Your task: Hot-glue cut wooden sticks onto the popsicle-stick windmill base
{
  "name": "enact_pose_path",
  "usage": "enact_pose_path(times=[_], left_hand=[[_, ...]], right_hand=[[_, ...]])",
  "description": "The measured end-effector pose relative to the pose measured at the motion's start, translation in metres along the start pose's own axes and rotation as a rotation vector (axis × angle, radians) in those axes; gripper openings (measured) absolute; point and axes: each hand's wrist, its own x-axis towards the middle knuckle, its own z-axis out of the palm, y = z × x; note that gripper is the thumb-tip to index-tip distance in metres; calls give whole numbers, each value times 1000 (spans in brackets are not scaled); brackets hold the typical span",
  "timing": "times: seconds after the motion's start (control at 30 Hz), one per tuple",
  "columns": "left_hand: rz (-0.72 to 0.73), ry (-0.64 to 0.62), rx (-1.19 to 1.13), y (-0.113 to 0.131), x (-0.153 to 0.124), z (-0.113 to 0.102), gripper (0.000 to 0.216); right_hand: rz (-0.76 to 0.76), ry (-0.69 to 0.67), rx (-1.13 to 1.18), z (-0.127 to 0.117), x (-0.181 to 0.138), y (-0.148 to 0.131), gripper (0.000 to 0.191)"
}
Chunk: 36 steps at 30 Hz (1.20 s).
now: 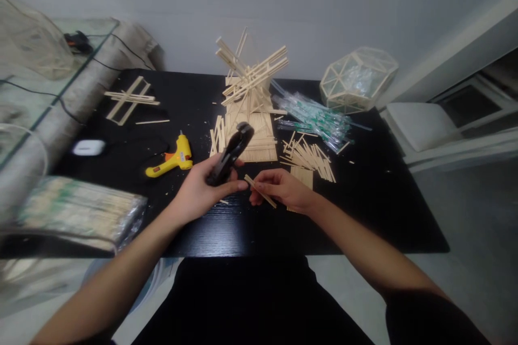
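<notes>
Above the black rectangular bench (364,210), our left hand (202,183) grips a black elongated hand tool (232,152), its long axis slanting away and rightward. Our right hand (283,190), just beside, pinches a short, pale wooden stick (266,197), whose far end lies leftward, near the left hand.

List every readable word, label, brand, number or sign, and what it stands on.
None is readable.
Yellow glue gun: small label, too small to read.
Clear wrappers: green marks, too blurred.
Wrapped pack: green marks, too blurred.
Black tool in the left hand: no legible marking.
</notes>
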Motion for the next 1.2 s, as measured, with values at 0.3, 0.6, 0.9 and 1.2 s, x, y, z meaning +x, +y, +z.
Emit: enact_pose_path(times=[0.3,0.6,0.9,1.2], left_hand=[[75,-132,-170,-16,7,7,22],[89,-189,-225,-17,9,11,21],[66,-172,-184,-13,7,12,28],[89,-128,-24,-14,4,4,33]], right_hand=[[20,-98,59,0,-1,-2,36],[47,-106,106,1,0,-3,35],[56,-86,122,4,-1,-4,32],[50,-48,122,0,0,-4,32]])
